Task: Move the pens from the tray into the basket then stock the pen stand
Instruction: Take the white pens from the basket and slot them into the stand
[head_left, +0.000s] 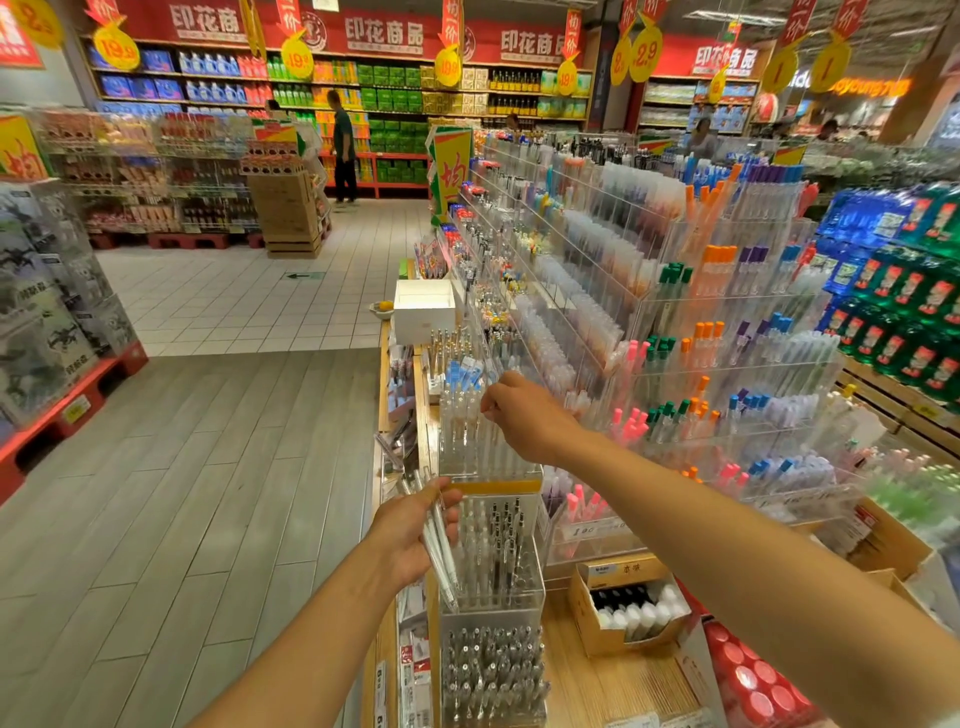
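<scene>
Stocking step. Your left hand (410, 530) grips a bundle of clear pens (439, 551) beside the pen stand (488, 457). Your right hand (519, 415), fingers curled, pinches at a pen top in the upper tier. Feed pens singly, upright, into open slots; keep the bundle steady.

The wooden display counter (597, 670) carries clear pen stands (491, 561) and a cardboard box (623, 603).

Two hands in view: left hand (410, 530), right hand (524, 415). One bundle of clear pens (439, 551) in the left hand; exact count not resolvable. One white box (423, 312) beyond the right hand. One open cardboard carton (623, 605) right of the left hand.
</scene>
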